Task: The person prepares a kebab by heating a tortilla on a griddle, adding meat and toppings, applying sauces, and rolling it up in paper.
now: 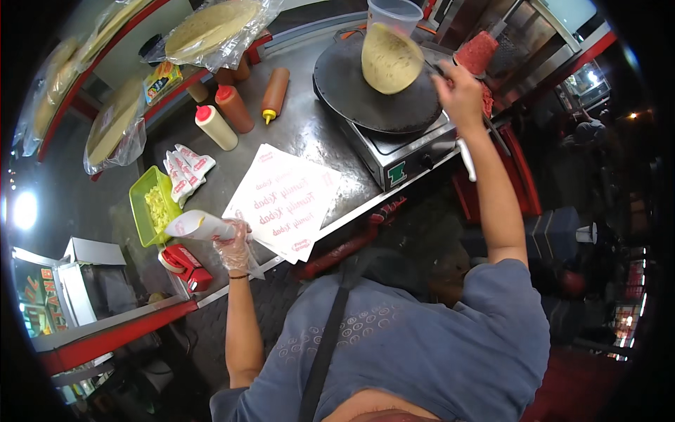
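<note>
In a clear plastic glove, my left hand (232,245) holds a white printed paper wrap (196,226) rolled into a cone, over the counter's near left part. Something yellowish shows at its opening. My right hand (464,95) grips a dark, thin utensil (431,66), mostly hidden by the fingers. At its far end a round flatbread (391,60) stands tilted and slightly blurred above the black round griddle (343,84). Whether the bread's lower edge touches the griddle I cannot tell. Printed paper sheets (287,203) lie stacked between my hands.
A green tray (138,211) of chopped pale filling, folded paper wraps (184,171) and a red tape dispenser (192,271) are at left. Sauce bottles (217,128) stand behind. A white-handled knife (466,160) juts over the right edge, near a red meat cone (477,53).
</note>
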A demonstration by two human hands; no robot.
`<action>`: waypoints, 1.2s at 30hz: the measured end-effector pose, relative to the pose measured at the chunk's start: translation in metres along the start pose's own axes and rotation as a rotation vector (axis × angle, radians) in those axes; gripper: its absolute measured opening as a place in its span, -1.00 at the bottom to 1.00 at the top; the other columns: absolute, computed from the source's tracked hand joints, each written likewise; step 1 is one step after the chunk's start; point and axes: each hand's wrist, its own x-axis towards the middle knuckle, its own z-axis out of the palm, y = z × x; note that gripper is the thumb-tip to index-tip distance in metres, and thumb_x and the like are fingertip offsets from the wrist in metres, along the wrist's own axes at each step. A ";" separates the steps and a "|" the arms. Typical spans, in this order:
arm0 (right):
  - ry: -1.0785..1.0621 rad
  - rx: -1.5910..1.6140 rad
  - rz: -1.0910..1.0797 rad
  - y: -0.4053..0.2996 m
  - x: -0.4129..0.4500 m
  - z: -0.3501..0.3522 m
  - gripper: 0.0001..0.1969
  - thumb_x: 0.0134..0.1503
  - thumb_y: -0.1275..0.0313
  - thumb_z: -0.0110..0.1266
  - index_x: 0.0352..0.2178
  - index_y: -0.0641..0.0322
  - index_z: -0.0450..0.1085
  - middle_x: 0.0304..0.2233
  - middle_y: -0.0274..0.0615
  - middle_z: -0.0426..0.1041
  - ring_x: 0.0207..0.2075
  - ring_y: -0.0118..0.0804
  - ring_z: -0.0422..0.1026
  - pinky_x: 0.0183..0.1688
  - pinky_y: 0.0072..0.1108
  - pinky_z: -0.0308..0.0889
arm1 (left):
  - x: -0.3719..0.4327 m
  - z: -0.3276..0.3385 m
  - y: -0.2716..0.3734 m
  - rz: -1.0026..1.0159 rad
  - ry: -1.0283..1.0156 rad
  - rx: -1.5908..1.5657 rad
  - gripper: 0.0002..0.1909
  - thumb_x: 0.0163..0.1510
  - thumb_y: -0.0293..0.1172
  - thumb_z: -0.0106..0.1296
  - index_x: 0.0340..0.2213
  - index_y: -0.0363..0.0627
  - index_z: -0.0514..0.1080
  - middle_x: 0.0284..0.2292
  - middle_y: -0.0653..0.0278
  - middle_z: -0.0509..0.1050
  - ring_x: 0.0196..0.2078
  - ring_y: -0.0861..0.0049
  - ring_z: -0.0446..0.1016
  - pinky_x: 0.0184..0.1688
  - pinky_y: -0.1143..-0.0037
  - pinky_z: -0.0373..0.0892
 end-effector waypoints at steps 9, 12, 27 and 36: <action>-0.084 0.263 0.211 -0.052 -0.061 0.015 -0.57 0.11 0.32 0.28 -0.07 0.44 0.48 -0.18 0.10 0.59 -0.23 -0.12 0.60 -0.16 -0.43 0.46 | -0.026 -0.043 0.010 0.097 0.057 -0.038 -0.75 0.06 -0.49 0.23 -0.30 -0.14 0.34 -0.53 0.25 0.47 -0.56 0.57 0.46 -0.56 0.56 0.41; -0.411 0.457 0.196 -0.159 -0.122 0.056 -0.56 0.14 0.32 0.27 -0.04 0.43 0.45 -0.22 0.00 0.56 -0.32 -0.13 0.54 -0.21 -0.40 0.41 | -0.029 -0.059 0.021 -0.152 0.156 -0.107 -0.78 0.03 -0.50 0.22 -0.34 -0.10 0.35 -0.56 0.30 0.46 -0.60 0.55 0.45 -0.59 0.52 0.41; -1.255 1.088 -0.335 -0.478 -0.230 0.214 -0.49 0.14 0.14 0.26 0.01 0.26 0.50 -0.57 -0.24 0.34 -0.54 -0.42 0.29 -0.43 -0.49 0.25 | -0.116 -0.138 0.109 0.162 0.437 -0.255 -0.81 0.06 -0.55 0.11 -0.32 -0.14 0.29 -0.58 0.24 0.38 -0.60 0.54 0.38 -0.57 0.49 0.35; -1.174 1.416 0.639 -0.548 -0.317 0.208 -0.78 0.07 0.36 0.32 -0.36 0.36 0.59 -0.53 -0.16 0.53 -0.49 -0.48 0.47 -0.44 -0.48 0.30 | -0.140 -0.132 0.096 0.018 0.434 -0.269 -0.78 0.08 -0.55 0.12 -0.27 -0.13 0.30 -0.57 0.23 0.40 -0.58 0.52 0.39 -0.52 0.47 0.39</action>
